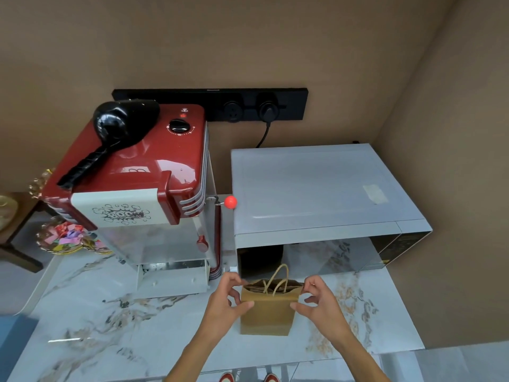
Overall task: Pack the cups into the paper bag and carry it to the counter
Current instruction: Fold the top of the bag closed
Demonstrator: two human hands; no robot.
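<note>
Hands (272,304) flanking paper bag (265,312), microwave (316,194) just behind

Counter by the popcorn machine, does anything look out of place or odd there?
One thing: a black hair dryer lies on top of the red popcorn machine, an unusual resting spot. The paper bag stands upright between both hands, nothing spilled.

The person is wearing no sleeves, both forearms showing bare. At six o'clock, red and white shoes (249,377) are peeking out.
</note>
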